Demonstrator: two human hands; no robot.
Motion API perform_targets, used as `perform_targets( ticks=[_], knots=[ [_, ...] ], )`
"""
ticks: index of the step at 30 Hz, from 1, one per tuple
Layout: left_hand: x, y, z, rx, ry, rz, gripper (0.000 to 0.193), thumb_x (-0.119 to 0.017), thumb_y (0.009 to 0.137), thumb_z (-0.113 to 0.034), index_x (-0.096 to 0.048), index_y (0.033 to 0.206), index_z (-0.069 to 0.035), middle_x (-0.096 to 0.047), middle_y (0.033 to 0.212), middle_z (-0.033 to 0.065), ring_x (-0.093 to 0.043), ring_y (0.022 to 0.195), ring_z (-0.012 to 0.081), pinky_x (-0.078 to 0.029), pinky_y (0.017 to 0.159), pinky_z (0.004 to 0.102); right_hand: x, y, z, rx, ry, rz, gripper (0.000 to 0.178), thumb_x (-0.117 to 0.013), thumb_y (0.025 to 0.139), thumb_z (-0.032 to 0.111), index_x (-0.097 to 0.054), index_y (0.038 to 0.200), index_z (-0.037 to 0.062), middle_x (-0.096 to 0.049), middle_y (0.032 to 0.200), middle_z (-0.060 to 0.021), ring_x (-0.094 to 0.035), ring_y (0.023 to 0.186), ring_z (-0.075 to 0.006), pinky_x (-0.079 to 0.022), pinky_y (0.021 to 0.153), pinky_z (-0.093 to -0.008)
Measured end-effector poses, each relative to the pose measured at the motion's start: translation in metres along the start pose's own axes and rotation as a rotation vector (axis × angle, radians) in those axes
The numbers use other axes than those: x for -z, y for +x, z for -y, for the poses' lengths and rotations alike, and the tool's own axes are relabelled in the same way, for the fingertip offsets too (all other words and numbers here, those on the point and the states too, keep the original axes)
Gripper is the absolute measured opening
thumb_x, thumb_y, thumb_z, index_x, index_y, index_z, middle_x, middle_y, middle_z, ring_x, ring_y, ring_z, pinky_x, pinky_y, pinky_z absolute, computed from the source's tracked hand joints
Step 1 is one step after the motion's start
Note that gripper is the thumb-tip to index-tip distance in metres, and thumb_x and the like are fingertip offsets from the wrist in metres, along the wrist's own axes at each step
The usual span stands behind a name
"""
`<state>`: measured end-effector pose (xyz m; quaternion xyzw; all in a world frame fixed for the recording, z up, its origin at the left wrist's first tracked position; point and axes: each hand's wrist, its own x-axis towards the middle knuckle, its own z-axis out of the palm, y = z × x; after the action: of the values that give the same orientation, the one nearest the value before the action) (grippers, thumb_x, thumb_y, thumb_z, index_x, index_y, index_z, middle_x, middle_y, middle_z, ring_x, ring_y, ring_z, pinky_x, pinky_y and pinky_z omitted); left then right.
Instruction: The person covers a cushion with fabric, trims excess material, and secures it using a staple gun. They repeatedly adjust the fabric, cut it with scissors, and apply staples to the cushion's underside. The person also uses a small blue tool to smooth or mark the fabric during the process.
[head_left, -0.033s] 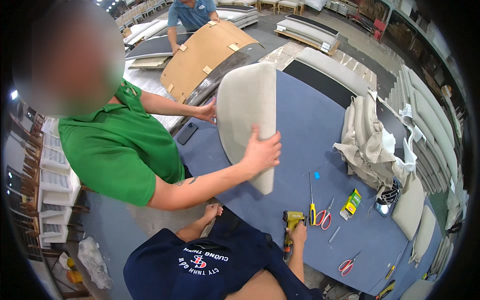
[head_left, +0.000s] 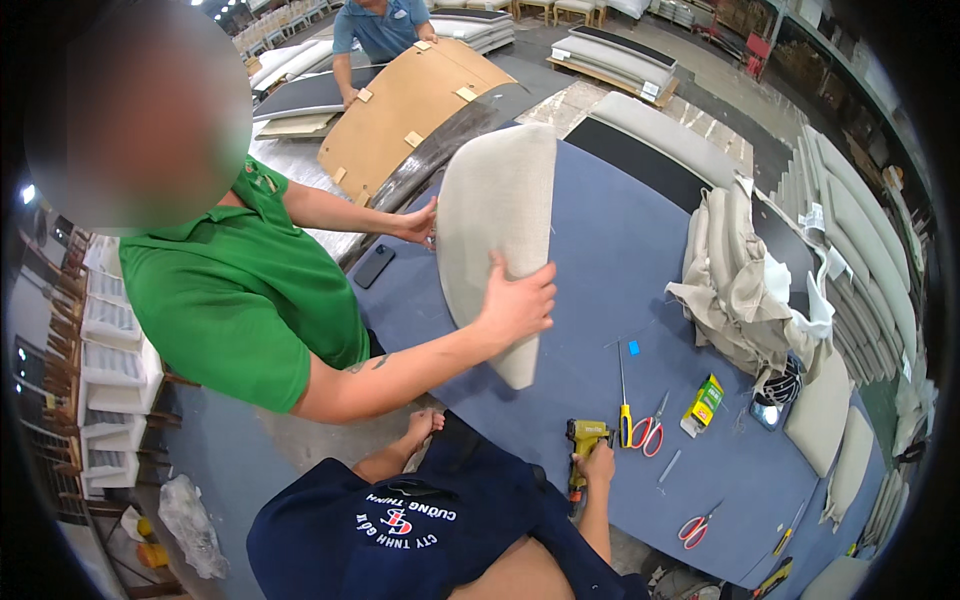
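My right hand [head_left: 597, 463] is wrapped round the handle of a yellow-green staple gun [head_left: 588, 432] at the near edge of the blue-covered table. My left hand [head_left: 424, 425] hangs in front of my navy shirt, fingers curled, with nothing visible in it. Across from me, a co-worker in a green shirt [head_left: 240, 290] holds up a half-round beige upholstered cushion [head_left: 495, 215]. One of the co-worker's hands [head_left: 515, 297] presses its face near the straight edge; the other [head_left: 420, 220] grips its curved side. The cushion stands tilted over the table.
Right of the staple gun lie a yellow-handled screwdriver [head_left: 626, 425], red-handled scissors [head_left: 649, 436], a yellow-green box [head_left: 704, 403] and more scissors [head_left: 694, 530]. Beige fabric covers [head_left: 735, 265] are heaped at right. A phone [head_left: 375, 267] lies at left. Another person holds a curved brown panel [head_left: 410, 110] behind.
The cushion has turned slightly in the co-worker's hands, its lower end shifting a little to the left. My hands and the staple gun stay nearly in place.
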<state>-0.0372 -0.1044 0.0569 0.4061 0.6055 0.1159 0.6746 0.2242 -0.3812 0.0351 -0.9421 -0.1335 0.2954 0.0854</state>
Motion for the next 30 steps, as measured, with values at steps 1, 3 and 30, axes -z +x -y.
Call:
perform_targets(
  ticks=[1,3,30],
  knots=[
    [0.001,0.001,0.005,0.052,0.003,-0.006,0.043,-0.044,0.107,-0.027,-0.070,0.088,0.002,-0.073,0.080,0.0115,-0.068,0.067,0.0154,-0.049,0.054,0.0282,0.003,0.002,-0.002,0.002,-0.015,0.023,0.067,-0.095,0.068,0.034,-0.059,0.112,0.0003,-0.071,0.112,-0.0234,-0.068,0.108,-0.0433,-0.057,0.089,-0.0506],
    [0.002,0.009,0.006,0.138,-0.002,-0.023,0.043,-0.044,0.106,-0.029,-0.071,0.090,0.000,-0.075,0.084,0.0108,-0.069,0.071,0.0141,-0.049,0.055,0.0291,0.011,0.012,0.005,0.023,-0.042,0.056,0.069,-0.095,0.067,0.038,-0.059,0.113,0.0009,-0.070,0.113,-0.0230,-0.068,0.109,-0.0425,-0.057,0.089,-0.0504],
    [-0.036,0.023,-0.040,0.145,0.660,0.315,0.025,-0.053,0.098,-0.022,-0.070,0.093,-0.004,-0.072,0.082,0.0054,-0.065,0.067,0.0141,-0.048,0.056,0.0297,-0.011,0.005,0.014,-0.084,-0.013,-0.035,0.056,-0.084,0.082,0.026,-0.052,0.123,0.0039,-0.072,0.109,-0.0173,-0.072,0.105,-0.0346,-0.056,0.089,-0.0453]
  ],
)
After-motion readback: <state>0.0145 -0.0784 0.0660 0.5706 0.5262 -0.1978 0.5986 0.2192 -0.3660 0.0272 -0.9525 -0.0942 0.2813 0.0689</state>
